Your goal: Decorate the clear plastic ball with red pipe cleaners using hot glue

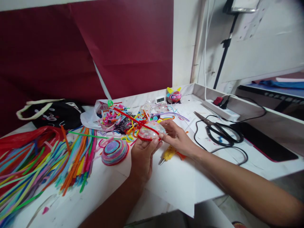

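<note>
My left hand [144,155] grips the near edge of a clear, rounded plastic piece [148,132] with a red pipe cleaner [133,119] along its rim. The loose end of that pipe cleaner sticks out to the upper left. My right hand [176,136] holds the same piece from the right, thumb and fingers closed at its edge. Just below lies a yellow glue gun [169,153], its metal nozzle pointing toward me. A dome coiled from multicoloured pipe cleaners [115,151] rests left of my left hand.
Bundles of pipe cleaners [78,158] cover the table's left side, beside a black bag [55,114]. Behind my hands is a heap of pipe cleaner scraps [110,117]. Scissors [219,128], a phone [263,141] and a power strip [222,109] with cables lie right.
</note>
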The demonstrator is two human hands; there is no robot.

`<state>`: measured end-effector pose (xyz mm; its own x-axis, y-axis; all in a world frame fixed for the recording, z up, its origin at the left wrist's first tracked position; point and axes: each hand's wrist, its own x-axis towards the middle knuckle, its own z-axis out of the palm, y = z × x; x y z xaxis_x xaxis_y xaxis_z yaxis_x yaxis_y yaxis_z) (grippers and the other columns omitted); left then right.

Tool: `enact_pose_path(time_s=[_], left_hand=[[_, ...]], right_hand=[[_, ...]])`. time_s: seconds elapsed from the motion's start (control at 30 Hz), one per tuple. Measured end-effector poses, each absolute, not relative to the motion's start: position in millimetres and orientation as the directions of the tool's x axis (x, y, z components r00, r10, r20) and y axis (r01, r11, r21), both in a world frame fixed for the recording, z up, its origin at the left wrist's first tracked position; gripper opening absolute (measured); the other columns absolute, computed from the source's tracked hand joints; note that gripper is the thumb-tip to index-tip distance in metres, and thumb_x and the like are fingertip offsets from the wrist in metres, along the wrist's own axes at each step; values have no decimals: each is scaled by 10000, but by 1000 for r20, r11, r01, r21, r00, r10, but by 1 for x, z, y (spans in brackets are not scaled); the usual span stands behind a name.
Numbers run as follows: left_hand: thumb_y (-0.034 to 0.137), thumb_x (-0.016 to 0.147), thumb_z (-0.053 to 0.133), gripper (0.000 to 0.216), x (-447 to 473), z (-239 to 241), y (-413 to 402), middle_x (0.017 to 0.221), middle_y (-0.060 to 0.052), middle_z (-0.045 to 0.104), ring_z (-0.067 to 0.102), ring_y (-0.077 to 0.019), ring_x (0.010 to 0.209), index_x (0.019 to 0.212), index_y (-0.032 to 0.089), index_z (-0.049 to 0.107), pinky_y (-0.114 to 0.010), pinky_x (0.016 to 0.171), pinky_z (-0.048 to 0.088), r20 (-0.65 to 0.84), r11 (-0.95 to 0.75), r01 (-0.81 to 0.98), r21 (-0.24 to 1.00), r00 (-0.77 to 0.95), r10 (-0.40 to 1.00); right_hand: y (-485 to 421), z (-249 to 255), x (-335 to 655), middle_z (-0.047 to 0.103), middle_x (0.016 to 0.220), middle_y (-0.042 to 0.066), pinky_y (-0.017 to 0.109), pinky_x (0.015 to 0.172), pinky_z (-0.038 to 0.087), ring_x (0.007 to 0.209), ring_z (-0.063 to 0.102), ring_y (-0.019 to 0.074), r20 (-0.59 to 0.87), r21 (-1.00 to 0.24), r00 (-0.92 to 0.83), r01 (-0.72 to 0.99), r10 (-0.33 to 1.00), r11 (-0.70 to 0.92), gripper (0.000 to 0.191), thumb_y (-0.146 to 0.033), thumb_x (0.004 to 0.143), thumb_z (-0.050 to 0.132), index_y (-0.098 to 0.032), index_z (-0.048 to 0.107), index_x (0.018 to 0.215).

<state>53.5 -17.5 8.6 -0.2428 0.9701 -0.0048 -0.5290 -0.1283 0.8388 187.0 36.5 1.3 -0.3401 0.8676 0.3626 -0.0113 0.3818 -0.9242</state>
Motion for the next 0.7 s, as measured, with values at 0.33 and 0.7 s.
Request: enact_pose_path(time_s=[0.33, 0.7], left_hand=[[157, 631, 830, 360, 54, 10, -17, 887, -51, 760, 711, -121, 743, 959, 120, 687, -194, 695, 593, -9, -131, -505, 853, -265, 964], [176, 632, 834, 340, 53, 10, -19, 835, -29, 755, 714, -123, 748, 933, 128, 683, -196, 726, 583, -5, -124, -511, 851, -245, 970]], right_hand=[[38, 0, 190, 551, 1303, 70, 472, 988, 440, 1192, 528, 252, 356, -923, -368, 2, 859, 384, 432, -433, 835, 638, -270, 515, 1216], [34, 5, 193, 491, 1390, 61, 466, 1008, 418, 1248, 484, 268, 263, -955, -410, 18, 873, 296, 532, -446, 787, 697, -295, 496, 1256]])
